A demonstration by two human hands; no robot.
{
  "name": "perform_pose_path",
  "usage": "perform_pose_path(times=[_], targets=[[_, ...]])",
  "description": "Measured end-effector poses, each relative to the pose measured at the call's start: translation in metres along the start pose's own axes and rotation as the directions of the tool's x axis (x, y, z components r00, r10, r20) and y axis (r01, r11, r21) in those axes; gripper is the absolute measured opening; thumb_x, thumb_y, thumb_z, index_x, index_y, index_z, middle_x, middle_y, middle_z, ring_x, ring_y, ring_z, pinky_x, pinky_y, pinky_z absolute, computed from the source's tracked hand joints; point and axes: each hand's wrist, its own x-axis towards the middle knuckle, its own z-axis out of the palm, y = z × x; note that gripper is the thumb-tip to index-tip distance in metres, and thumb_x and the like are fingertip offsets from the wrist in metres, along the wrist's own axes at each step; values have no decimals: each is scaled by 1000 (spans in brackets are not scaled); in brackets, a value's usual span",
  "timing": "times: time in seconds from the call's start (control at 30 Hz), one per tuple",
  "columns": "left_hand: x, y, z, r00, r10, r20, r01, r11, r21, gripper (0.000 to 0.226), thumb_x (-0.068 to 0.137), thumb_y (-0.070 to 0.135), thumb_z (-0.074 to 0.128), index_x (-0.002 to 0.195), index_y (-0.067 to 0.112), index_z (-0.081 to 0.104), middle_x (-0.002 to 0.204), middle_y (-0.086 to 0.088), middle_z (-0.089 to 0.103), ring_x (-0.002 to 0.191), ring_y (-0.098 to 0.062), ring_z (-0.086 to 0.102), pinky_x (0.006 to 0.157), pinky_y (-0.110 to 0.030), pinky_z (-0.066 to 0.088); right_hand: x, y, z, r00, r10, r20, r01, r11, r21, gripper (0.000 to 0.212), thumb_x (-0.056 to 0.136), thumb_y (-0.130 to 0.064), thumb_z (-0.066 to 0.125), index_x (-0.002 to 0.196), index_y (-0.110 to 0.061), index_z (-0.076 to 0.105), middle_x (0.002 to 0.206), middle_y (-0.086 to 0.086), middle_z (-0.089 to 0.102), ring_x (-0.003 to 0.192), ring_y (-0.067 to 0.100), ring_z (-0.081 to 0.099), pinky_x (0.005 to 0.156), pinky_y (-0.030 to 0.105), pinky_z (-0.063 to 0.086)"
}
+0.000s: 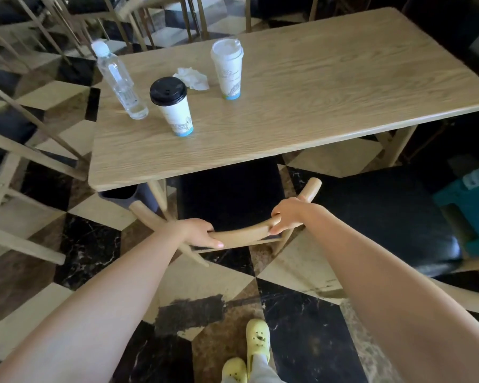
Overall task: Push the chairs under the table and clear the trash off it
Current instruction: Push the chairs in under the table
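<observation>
A light wooden table [315, 87] fills the middle of the head view. On its left part stand a clear plastic water bottle [118, 81], a paper cup with a black lid [173, 106], a taller paper cup with a white lid [228, 69], and a crumpled white tissue [194, 77]. A wooden chair with a black seat [230, 197] sits partly under the table's near edge. My left hand [201, 233] and my right hand [286, 214] both grip its curved backrest [244, 234].
A second chair with a black seat [393, 214] stands out from the table at the right. More wooden chairs [17, 150] crowd the left and the far side. A grey bin [127, 194] sits under the table's left corner. The floor is checkered marble.
</observation>
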Motion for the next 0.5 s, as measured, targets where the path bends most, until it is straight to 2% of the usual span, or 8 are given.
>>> perform_pose_path(times=[0.07,0.13,0.23,0.33,0.43,0.5], targets=[[-10,4,-7,1000,6,23,-6,1000,24,70,87,62,47,143,21,39,136,1,52,118,-19,52,101,-36,44,-14,2,-5,998,3,61,-14,984,176,64,91,-42,58,147,-18,37,144,3,48,130,26,46,109,37,36],[-23,11,-13,1000,22,18,-24,997,75,71,88,63,43,145,21,37,142,1,47,125,-20,48,105,-39,41,-34,1,-11,994,11,106,-43,954,296,65,94,-37,56,150,-16,31,146,4,45,133,25,44,108,34,36],[-46,27,-22,998,58,-6,-56,989,138,72,90,64,37,147,20,35,153,-2,37,138,-23,37,112,-43,34,-64,-1,-14,985,31,171,-85,944,318,69,93,-42,56,152,-19,28,153,4,37,142,26,32,116,41,29],[-72,50,-29,997,80,22,-83,985,153,74,89,68,33,146,22,38,151,-2,39,136,-26,39,108,-45,39,-100,0,-14,968,48,246,-122,947,297,72,91,-49,55,152,-22,28,159,2,26,148,26,21,119,45,22],[-94,75,-31,994,101,50,-107,987,119,85,77,79,34,146,29,36,150,0,40,134,-26,41,104,-48,42,-140,6,-14,957,95,275,-189,921,340,67,95,-42,54,153,-21,26,161,3,21,150,26,13,118,42,19],[-104,94,-29,991,121,59,-127,985,114,85,79,78,35,148,28,30,150,-2,39,135,-25,41,106,-49,41,-166,14,-9,953,124,278,-225,903,366,70,94,-40,56,153,-22,24,161,3,20,150,25,15,117,42,21]])
